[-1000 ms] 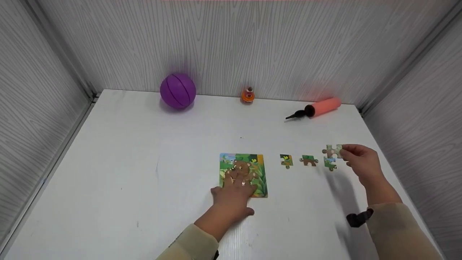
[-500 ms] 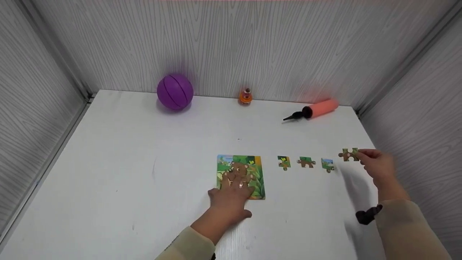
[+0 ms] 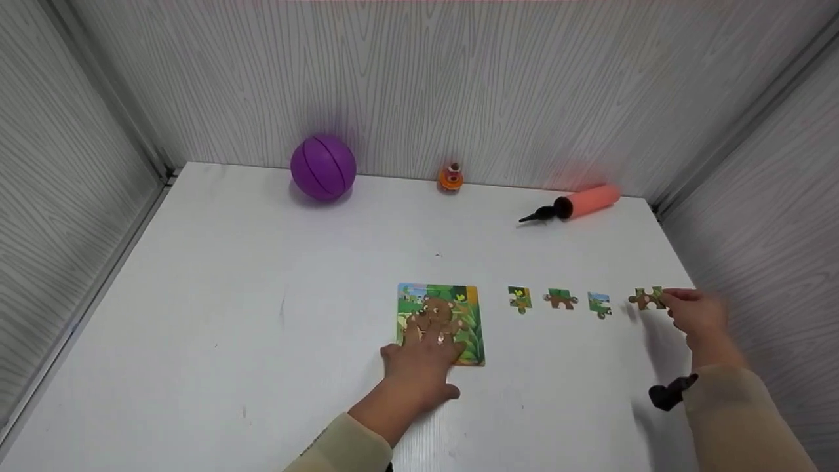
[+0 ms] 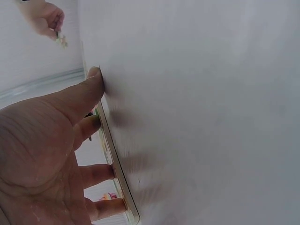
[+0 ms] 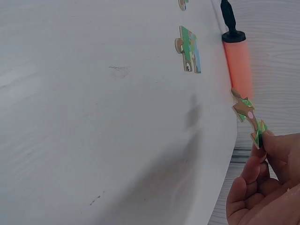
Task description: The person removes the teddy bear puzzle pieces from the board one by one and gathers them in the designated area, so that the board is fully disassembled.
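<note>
My right hand (image 3: 698,318) pinches a brown and green puzzle piece (image 3: 647,299) by its right edge, held above the table near its right side. In the right wrist view that puzzle piece (image 5: 248,116) sits between thumb and fingertips, over its shadow. With fingers spread and straight, my left hand (image 3: 419,370) rests on a square bear puzzle (image 3: 470,328), covering its lower part. From the left wrist, the hand's fingers (image 4: 99,171) press along the thin board's edge. Three loose pieces lie in a row: one with a yellow bird (image 3: 520,298), a brown one (image 3: 560,299) and a blue-green one (image 3: 599,304).
A purple ball (image 3: 323,168) stands at the back left of the white table (image 3: 262,262). A small orange toy (image 3: 451,177) is at the back middle, and a coral hand pump (image 3: 590,201) with a black nozzle lies back right. Grey wood-grain walls (image 3: 419,85) enclose the table.
My right hand has carried the pinched piece rightward and then lower toward the table, away from the blue-green piece it overlapped before. The left hand stays on the bear puzzle.
</note>
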Demonstrator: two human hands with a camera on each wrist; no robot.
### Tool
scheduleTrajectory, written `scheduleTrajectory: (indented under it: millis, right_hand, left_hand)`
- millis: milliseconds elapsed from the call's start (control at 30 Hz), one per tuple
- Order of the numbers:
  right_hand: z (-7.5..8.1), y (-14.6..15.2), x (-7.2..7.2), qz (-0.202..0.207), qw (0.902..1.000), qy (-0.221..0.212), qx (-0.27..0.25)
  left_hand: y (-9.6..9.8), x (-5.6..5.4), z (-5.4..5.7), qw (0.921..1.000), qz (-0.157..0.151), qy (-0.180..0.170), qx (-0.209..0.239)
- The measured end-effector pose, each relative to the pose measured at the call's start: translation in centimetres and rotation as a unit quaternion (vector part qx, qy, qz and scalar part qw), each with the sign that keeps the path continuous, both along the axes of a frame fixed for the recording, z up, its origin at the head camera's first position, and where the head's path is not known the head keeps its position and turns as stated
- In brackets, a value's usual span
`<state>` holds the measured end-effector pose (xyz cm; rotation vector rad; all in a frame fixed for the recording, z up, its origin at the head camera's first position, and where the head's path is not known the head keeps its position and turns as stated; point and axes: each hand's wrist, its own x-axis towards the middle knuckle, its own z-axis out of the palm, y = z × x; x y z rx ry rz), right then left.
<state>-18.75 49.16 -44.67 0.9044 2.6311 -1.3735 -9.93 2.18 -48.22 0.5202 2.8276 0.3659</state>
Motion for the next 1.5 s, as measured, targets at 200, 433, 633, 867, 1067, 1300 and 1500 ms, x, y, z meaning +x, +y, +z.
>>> scheduleTrajectory:
  millis: [200,433,633,867,1067,1300,1500]
  right_hand:
    - [-0.6,0.4,0.0,0.009,0.9991,-0.030,0.028]
    - [-1.2,0.6,0.2,0.030,0.9960,-0.041,0.074]
    - [-1.5,0.7,0.1,0.035,0.9960,-0.042,0.070]
    - [-1.5,0.7,0.0,0.023,0.9966,-0.046,0.065]
    - [-1.7,0.7,0.1,0.014,0.9967,-0.050,0.061]
    - [-2.0,0.3,-0.4,0.019,0.9966,-0.055,0.059]
    - [-2.2,-0.7,-0.6,0.027,0.9982,-0.041,0.034]
  left_hand:
    - [0.1,0.0,0.0,1.0000,-0.006,0.006,0.000]
    - [0.2,0.1,0.1,0.9999,-0.008,0.012,0.000]
    - [0.1,0.1,0.3,0.9997,-0.012,0.013,-0.016]
    - [0.3,0.0,0.3,0.9999,-0.011,-0.006,-0.012]
    - [0.3,0.0,0.2,0.9999,-0.012,0.004,-0.009]
    - [0.1,0.1,0.1,0.9995,-0.011,0.015,-0.025]
    - [0.0,0.1,0.1,0.9996,-0.007,0.014,-0.025]
